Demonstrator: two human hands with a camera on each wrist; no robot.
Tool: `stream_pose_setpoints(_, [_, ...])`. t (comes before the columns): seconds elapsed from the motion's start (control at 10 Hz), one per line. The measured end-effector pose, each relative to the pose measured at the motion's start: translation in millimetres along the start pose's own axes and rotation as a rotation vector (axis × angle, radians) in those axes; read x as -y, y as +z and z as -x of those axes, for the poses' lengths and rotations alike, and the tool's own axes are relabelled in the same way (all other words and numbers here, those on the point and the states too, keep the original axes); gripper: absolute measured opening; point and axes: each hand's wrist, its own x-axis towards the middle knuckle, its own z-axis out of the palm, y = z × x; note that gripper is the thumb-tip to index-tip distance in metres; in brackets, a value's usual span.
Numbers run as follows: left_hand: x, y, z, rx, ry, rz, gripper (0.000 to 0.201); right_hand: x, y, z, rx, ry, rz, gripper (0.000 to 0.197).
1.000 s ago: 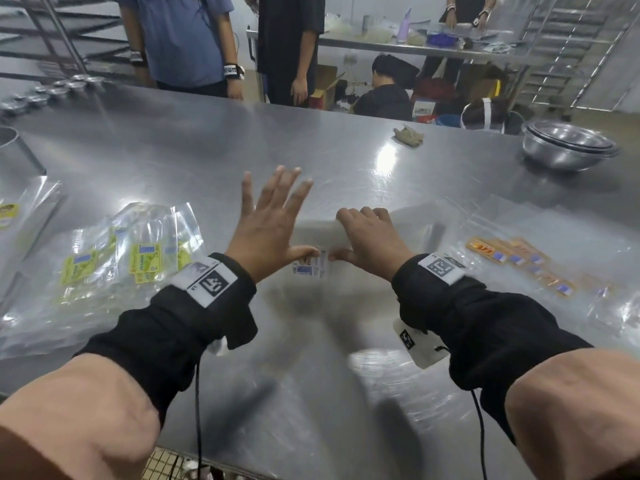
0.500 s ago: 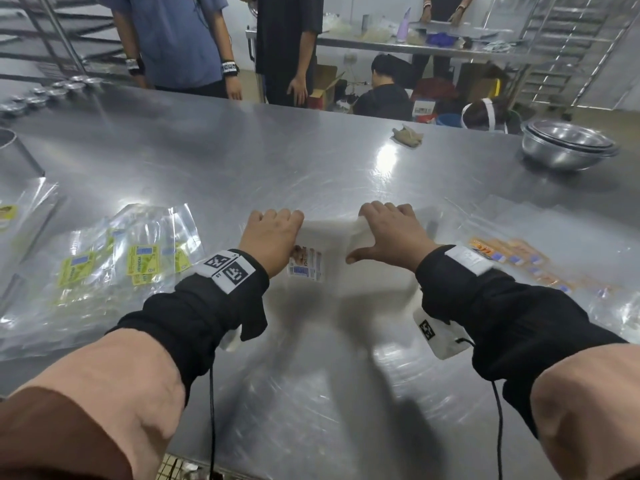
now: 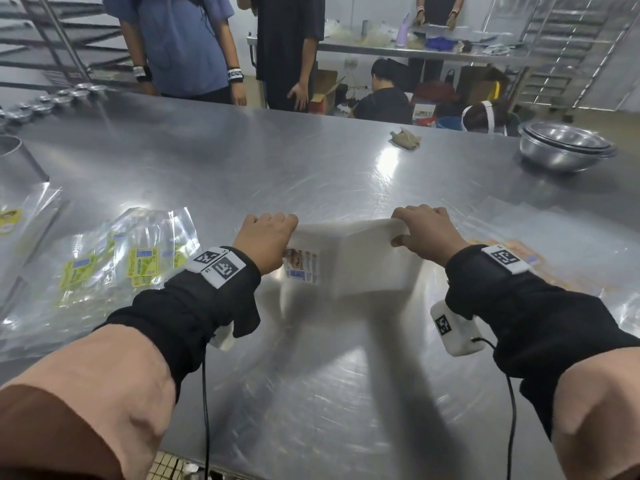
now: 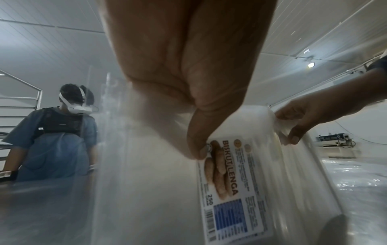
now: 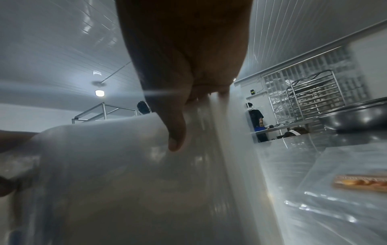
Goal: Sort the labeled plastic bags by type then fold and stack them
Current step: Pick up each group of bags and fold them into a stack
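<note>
Steel table (image 3: 311, 174) under me | head: my left hand (image 3: 265, 239) and right hand (image 3: 429, 230) pinch the bag (image 3: 360, 268) up off it, I think mid-fold | left wrist: thumb on label (image 4: 232, 190) | right wrist: thumb on bag | next: lay edges even, press flat

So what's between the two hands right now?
In the head view, only the plastic bag spans between the left hand and right hand; each grips one top corner.
</note>
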Motion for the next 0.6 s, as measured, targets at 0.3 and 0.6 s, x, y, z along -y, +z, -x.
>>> stream_pose_setpoints(0.3, [8, -1, -4, 0.004, -0.014, 0.118, 0.031, -9, 5, 3, -0.025, 0.040, 0.028, 0.019])
stream_pose_setpoints(0.6, [52, 2, 5, 0.003, -0.147, 0.607, 0.048, -9, 4, 2, -0.027, 0.027, 0.023, 0.019])
